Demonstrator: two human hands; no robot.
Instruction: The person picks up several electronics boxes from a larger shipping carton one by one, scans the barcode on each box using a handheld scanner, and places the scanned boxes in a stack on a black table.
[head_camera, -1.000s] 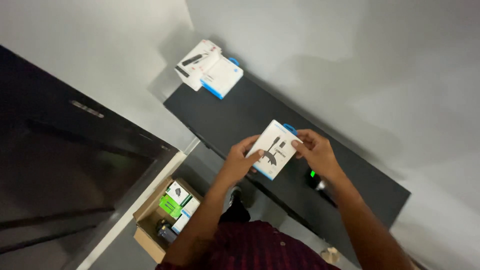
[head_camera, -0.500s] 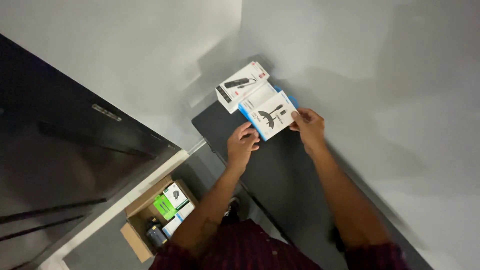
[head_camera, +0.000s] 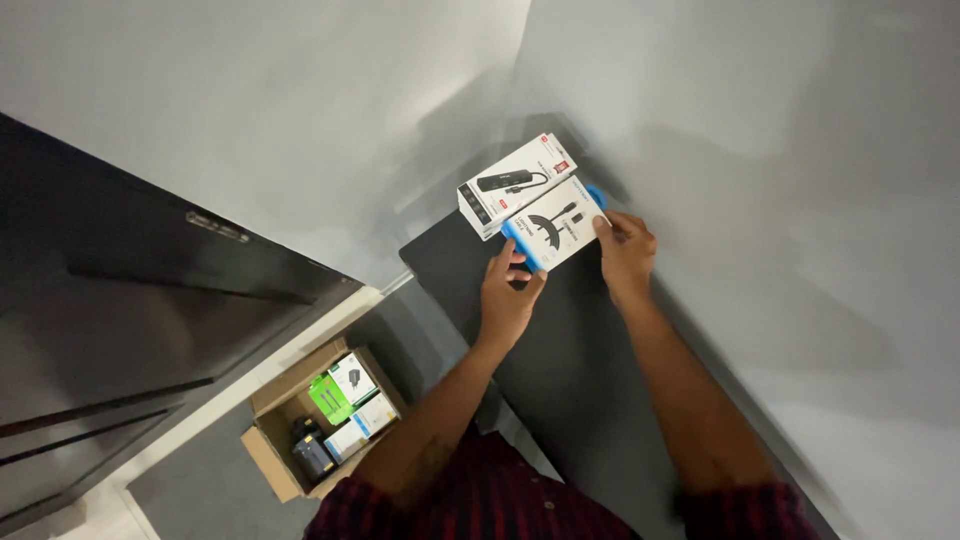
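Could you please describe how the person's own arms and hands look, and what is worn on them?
Both forearms are bare from the elbows down. The left hand and the right hand wear no gloves, and no ring, watch or bracelet can be seen. Near the bottom edge, the sleeves of a dark red checked shirt are rolled or pushed up above the elbows. The fingers are bare and the nails look short.

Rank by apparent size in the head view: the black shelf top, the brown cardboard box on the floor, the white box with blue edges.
1. Black shelf top
2. Brown cardboard box, though it lies farther from the camera
3. White box with blue edges
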